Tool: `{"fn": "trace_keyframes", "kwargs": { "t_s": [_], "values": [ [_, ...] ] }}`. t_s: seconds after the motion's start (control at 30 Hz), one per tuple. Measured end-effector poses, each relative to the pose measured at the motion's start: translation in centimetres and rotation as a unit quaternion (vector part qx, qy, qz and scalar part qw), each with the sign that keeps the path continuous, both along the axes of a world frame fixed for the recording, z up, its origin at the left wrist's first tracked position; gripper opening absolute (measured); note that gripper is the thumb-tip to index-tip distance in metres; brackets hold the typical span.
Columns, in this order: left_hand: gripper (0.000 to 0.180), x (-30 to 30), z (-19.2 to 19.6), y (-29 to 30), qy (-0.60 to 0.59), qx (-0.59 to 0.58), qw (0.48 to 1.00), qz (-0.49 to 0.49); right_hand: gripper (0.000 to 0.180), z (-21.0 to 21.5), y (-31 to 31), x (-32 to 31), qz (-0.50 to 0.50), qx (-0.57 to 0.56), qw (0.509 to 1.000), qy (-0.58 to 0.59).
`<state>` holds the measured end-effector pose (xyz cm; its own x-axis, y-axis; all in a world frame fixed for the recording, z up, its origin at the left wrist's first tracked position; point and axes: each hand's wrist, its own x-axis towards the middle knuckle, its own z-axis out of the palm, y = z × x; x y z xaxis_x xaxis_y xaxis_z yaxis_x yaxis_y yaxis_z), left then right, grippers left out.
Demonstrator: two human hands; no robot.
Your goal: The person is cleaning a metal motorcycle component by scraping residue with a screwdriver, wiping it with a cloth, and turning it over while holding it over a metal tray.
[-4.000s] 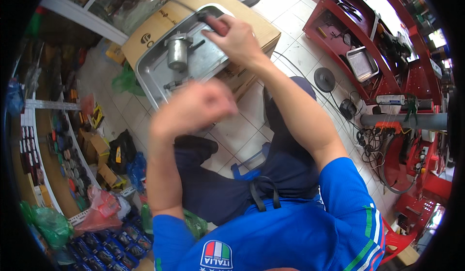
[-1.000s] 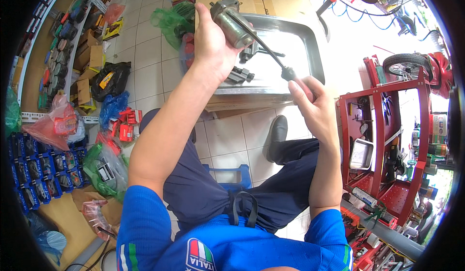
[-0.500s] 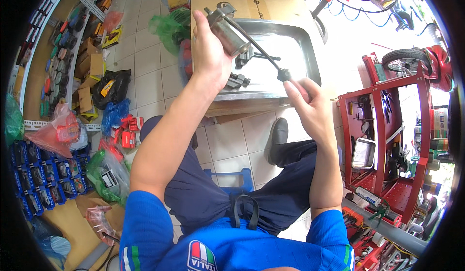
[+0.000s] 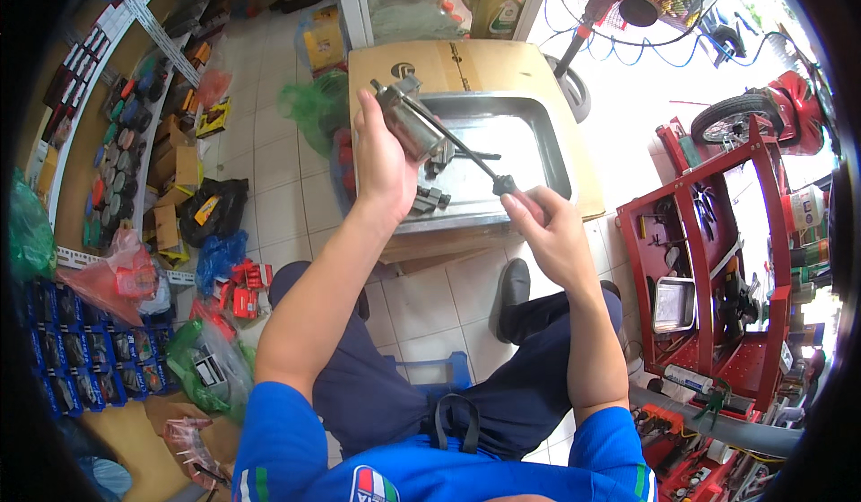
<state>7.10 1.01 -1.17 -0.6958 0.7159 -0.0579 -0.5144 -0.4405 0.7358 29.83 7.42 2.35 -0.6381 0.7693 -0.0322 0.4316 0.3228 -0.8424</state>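
Observation:
My left hand (image 4: 384, 163) is wrapped round a cylindrical metal motor (image 4: 413, 132) with a short shaft at its far end, held tilted above the left part of a shallow metal tray (image 4: 558, 143). In my right hand (image 4: 552, 237) is a screwdriver (image 4: 475, 157), gripped by its handle. Its long blade slants up and left along the motor's side; where the tip rests I cannot make out. Below the motor, a dark metal part with a rod (image 4: 475, 156) and a smaller metal block (image 4: 432, 199) lie in the tray.
The tray stands on a cardboard box (image 4: 502, 62). A fan (image 4: 632, 4) is behind it to the right. On the right stands a red tool rack (image 4: 769, 260); on the left, shelving (image 4: 157, 35) and bagged goods. A blue stool (image 4: 459, 369) shows between my legs.
The view has shifted, so the tray and box sit lower in the picture and more of the background shows. Both hands keep their grips, with the screwdriver still against the motor.

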Motion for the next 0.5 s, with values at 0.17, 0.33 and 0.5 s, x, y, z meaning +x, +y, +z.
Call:
{"fn": "trace_keyframes", "kwargs": {
  "t_s": [0.17, 0.33, 0.5],
  "values": [
    [0.054, 0.1, 0.0, -0.2, -0.003, -0.006, 1.0, 0.03, 0.042, 0.3, -0.1, 0.2, 0.013, 0.047, 0.999, -0.009],
    [0.044, 0.8, 1.0, 0.0, -0.014, -0.018, 0.999, 0.036, 0.033, 0.3, 1.5, 1.0, 0.112, -0.197, 0.973, 0.044],
    [0.039, 0.6, 1.7, -0.2, -0.005, 0.026, 0.999, -0.023, 0.036, 0.5, 1.7, 0.9, 0.16, -0.242, 0.955, -0.067]
  ]
}}
